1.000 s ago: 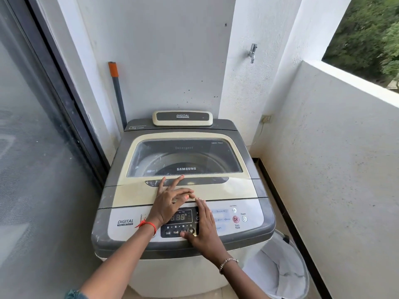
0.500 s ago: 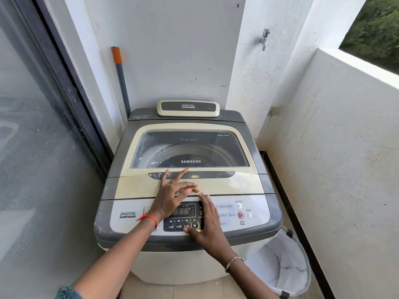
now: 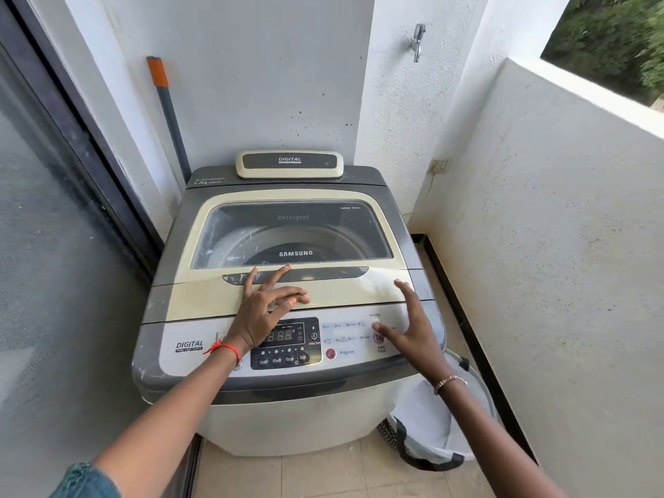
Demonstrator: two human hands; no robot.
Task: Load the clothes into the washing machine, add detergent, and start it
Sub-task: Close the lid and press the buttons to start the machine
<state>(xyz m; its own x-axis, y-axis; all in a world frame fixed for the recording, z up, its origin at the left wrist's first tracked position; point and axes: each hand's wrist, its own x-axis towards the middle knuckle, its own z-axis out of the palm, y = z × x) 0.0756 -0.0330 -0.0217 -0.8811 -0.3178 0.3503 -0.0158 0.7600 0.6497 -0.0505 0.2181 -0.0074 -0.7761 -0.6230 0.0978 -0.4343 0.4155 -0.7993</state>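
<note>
A top-loading washing machine stands in front of me with its cream lid closed and a glass window showing the drum. My left hand lies flat on the lid's front edge, fingers spread, holding nothing. My right hand hovers open over the right end of the control panel, its thumb at the start/pause button. The display shows lit digits. No clothes or detergent are visible.
A white laundry basket stands on the floor to the machine's right. A glass door is on the left and a balcony wall on the right. A grey pole with an orange end leans behind the machine. A tap projects from the back wall.
My right hand has left the buttons under the display and moved right to the start/pause button, fingers spread. My left hand stays on the lid.
</note>
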